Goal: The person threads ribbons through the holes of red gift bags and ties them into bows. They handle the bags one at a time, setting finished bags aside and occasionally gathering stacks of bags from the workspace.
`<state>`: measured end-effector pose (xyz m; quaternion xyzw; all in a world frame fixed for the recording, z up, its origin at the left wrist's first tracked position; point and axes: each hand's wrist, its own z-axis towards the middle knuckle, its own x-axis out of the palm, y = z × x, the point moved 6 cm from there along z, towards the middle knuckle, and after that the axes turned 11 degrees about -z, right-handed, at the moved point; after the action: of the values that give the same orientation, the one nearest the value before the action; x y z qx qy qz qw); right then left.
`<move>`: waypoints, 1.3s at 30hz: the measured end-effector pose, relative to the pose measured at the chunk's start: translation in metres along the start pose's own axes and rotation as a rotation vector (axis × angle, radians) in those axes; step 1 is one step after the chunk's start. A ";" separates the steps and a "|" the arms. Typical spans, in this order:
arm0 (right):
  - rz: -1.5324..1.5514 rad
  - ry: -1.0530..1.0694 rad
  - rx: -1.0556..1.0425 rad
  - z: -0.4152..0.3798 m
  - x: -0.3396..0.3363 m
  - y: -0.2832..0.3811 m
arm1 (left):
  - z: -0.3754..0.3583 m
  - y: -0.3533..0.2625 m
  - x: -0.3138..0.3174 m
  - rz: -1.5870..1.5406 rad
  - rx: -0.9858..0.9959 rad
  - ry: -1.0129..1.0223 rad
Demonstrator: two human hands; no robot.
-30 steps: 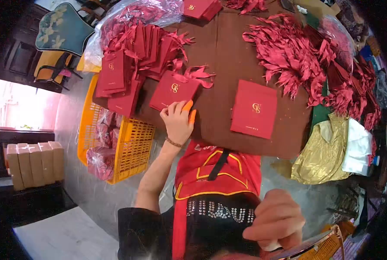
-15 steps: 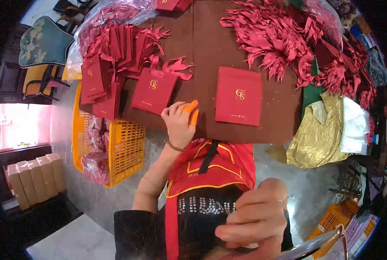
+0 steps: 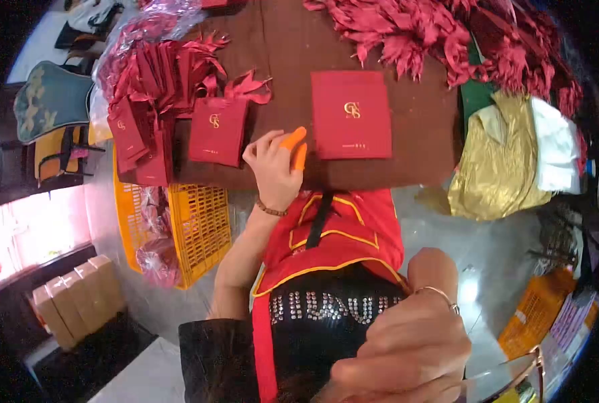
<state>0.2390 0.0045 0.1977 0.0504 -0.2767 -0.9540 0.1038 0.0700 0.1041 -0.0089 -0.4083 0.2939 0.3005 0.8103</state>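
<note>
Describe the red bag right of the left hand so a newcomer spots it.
On the brown table, look just right of the left hand with orange finger covers. The red bag lies flat, gold lettering upward. Unlike the ribboned bag left of that hand, it shows no ribbon.

The brown table [image 3: 279,54] is holding a flat red packet [image 3: 352,115], a red ribbon bag [image 3: 215,131], more bunched red bags [image 3: 158,74] and heaped red ribbons [image 3: 407,33].
</note>
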 end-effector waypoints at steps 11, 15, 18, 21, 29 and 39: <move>0.159 0.591 0.046 -0.060 0.056 -0.023 | -0.008 -0.005 -0.005 0.062 0.016 -0.001; 0.195 0.583 0.144 -0.064 0.030 -0.038 | -0.003 -0.012 -0.004 -0.005 0.013 -0.006; -0.052 0.438 0.438 -0.074 -0.008 -0.062 | 0.001 -0.016 -0.010 -0.038 0.008 -0.008; -0.236 0.354 0.757 -0.100 -0.050 -0.075 | 0.006 -0.017 -0.018 -0.052 0.026 -0.055; -0.280 -0.200 0.881 -0.140 -0.079 -0.085 | 0.002 -0.018 0.005 -0.284 0.017 0.023; -0.230 -0.323 1.348 -0.213 -0.080 -0.183 | 0.078 0.007 0.061 -0.277 0.132 0.158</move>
<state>0.3180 0.0632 -0.0765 -0.0094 -0.8125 -0.5752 -0.0940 0.1225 0.1879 -0.0175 -0.4132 0.3168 0.1329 0.8433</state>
